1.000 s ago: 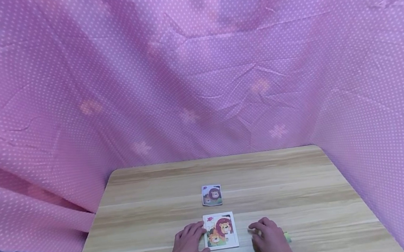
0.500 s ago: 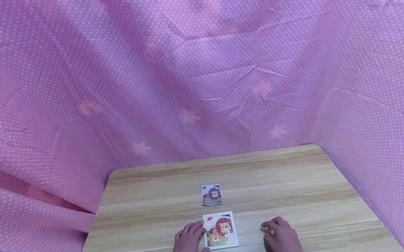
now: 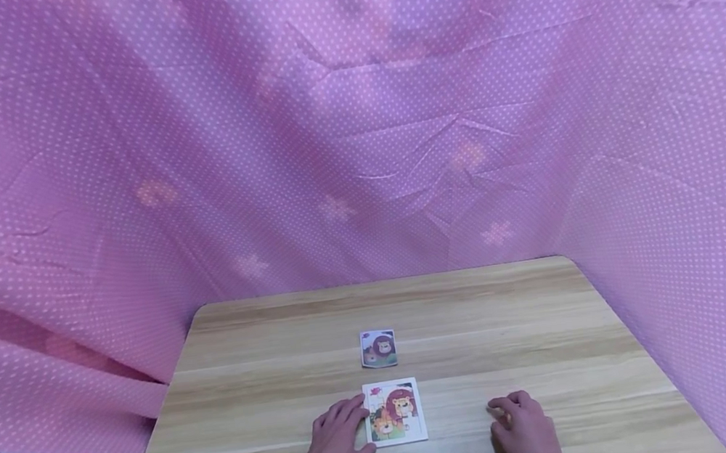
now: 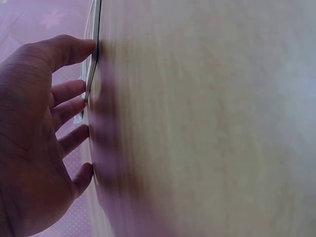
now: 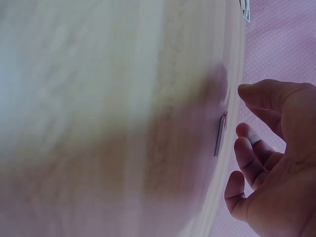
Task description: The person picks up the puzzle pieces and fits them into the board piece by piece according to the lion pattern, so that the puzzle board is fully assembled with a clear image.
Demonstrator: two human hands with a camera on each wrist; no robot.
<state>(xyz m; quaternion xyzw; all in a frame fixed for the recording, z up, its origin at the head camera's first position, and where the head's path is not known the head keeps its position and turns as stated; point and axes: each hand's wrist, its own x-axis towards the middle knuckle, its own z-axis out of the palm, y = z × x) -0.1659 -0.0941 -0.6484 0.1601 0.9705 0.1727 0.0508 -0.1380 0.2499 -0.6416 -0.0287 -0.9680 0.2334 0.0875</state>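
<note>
A jigsaw puzzle in a white frame [image 3: 418, 431], with a lion picture, lies flat on the table. A white gap shows at its lower right. My left hand [image 3: 336, 442] rests at the puzzle's left side, its thumb and fingertips touching the edge; the left wrist view shows the thumb against the frame's thin rim [image 4: 96, 29]. Farther right, my right hand [image 3: 525, 431] hovers low with loosely bent fingers and holds nothing. Below its fingertips in the right wrist view lies a small flat puzzle piece [image 5: 220, 134]; in the head view the hand hides it.
A smaller picture card [image 3: 378, 349] with the same lion scene lies behind the puzzle. The wooden table [image 3: 250, 354] has rounded far corners. Pink dotted cloth [image 3: 355, 147] hangs behind it and along both sides.
My right hand has moved to the right, away from the puzzle, and now covers the spot where a green piece showed earlier. The left hand and the puzzle stay put.
</note>
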